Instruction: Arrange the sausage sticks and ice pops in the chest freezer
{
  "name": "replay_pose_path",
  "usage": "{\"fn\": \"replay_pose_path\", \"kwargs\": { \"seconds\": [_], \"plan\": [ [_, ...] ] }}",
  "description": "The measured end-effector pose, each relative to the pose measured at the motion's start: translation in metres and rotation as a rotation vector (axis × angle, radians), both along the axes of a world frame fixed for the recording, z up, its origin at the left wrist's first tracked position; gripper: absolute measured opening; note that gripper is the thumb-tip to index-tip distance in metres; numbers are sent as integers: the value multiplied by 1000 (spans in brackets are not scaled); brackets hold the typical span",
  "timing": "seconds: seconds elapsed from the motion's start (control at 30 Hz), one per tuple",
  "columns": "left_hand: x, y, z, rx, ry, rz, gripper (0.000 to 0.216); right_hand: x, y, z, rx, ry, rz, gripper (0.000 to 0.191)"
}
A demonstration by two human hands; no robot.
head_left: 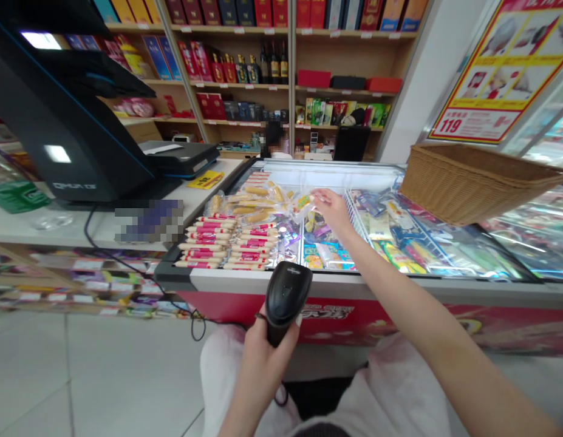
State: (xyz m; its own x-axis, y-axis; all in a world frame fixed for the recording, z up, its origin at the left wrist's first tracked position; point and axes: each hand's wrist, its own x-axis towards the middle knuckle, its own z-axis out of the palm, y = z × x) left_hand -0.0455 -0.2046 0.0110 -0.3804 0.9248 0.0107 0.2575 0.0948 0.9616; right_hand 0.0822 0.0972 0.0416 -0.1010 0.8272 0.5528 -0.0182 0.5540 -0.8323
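My left hand (pixel 262 358) is wrapped round the handle of a black barcode scanner (pixel 288 294), low in front of the chest freezer. Over the freezer, my right hand (pixel 333 209) pinches the edge of a clear plastic packet (pixel 303 202) with yellow and green on it. Beside that packet lie several long yellow-brown foods in clear wrap (pixel 256 203), perhaps corn cobs. Nearer the front left corner, pale sausages with pink labels (pixel 208 243) are stacked in two rows. Colourful bags (pixel 327 255) lie below my right hand.
The chest freezer (pixel 272 280) has white wire dividers and a wicker basket (pixel 472 182) on its right. A black checkout machine (pixel 94 158) stands on the counter at left, with a cable hanging down. Behind are shelves of boxes and bottles, and a person (pixel 276 139).
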Motion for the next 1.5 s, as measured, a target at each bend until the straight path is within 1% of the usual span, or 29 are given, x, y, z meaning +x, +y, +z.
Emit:
{"fn": "replay_pose_path", "kwargs": {
  "seconds": [0.1, 0.17, 0.23, 0.4, 0.5, 0.73, 0.9, 0.97, 1.03, 1.1, 1.17, 1.23, 1.3, 1.33, 1.37, 1.43, 1.5],
  "plan": [
    [7, 6, 2, -6, 36, -8, 43, 29, -12, -8, -167, 94, 43, 33],
    [12, 11, 2, -23, 56, -19, 42, 40, -18, -11, -222, 116, 50, 38],
    [18, 16, 2, -50, 74, -33, 42, 45, -22, -13, -238, 134, 59, 40],
    [24, 27, 1, -103, 105, -53, 43, 43, -28, -14, -217, 142, 137, 40],
    [24, 30, 2, -116, 121, -63, 45, 42, -32, -14, -209, 112, 139, 42],
    [28, 27, 8, -69, 128, -13, 42, 44, -35, -12, -170, 80, 161, 43],
    [27, 27, 3, -30, 108, -9, 39, 42, -31, -16, -156, 19, 134, 41],
    [26, 27, 1, -15, 103, -23, 39, 42, -31, -17, -102, 0, 99, 38],
    [24, 25, 0, -12, 105, -20, 40, 46, -31, -16, -1, -28, 22, 31],
    [21, 23, -2, -20, 113, -5, 43, 59, -30, -12, 131, -110, -96, 20],
    [17, 22, -3, -39, 128, -9, 47, 82, -26, -8, 261, -258, -239, 14],
    [14, 21, -5, -53, 131, -19, 50, 113, -18, -5, 360, -429, -386, 15],
    [12, 21, -5, -53, 127, -23, 50, 147, -7, -6, 381, -575, -484, 19],
    [12, 21, -5, -47, 122, -20, 50, 164, -2, -8, 368, -639, -507, 20],
    [12, 20, -4, -40, 115, -16, 49, 181, 4, -11, 348, -704, -497, 20],
    [13, 19, -3, -35, 95, -3, 48, 209, 14, -18, 324, -843, -431, 22],
    [14, 18, -2, -42, 72, 4, 49, 231, 21, -25, 295, -953, -394, 24]
  ]
}}
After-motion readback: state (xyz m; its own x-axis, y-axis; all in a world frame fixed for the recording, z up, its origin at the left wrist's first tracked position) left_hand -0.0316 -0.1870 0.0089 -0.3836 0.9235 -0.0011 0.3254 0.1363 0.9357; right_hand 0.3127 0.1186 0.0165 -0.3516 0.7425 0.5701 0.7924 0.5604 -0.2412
